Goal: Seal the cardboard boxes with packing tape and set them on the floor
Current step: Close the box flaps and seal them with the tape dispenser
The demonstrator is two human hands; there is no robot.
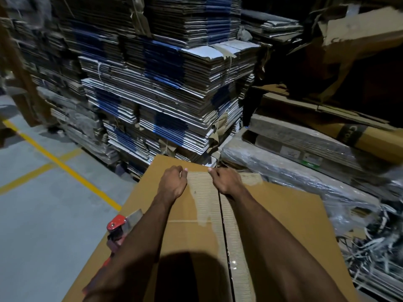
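Note:
A large brown cardboard box (283, 214) lies in front of me with its two top flaps closed along a dark centre seam. The strip beside the seam is torn, showing ribbed corrugation. My left hand (173, 184) and my right hand (225, 182) both reach to the box's far edge, one on each side of the seam, fingers curled over that edge. A red tape dispenser (118, 228) with a clear tape roll lies on the box's left part, partly hidden by my left forearm.
Tall stacks of flattened cartons (152, 83) stand right behind the box. Plastic-wrapped cardboard bundles (305, 162) and loose strapping (375, 247) lie to the right. Grey floor (39, 214) with yellow lines opens to the left.

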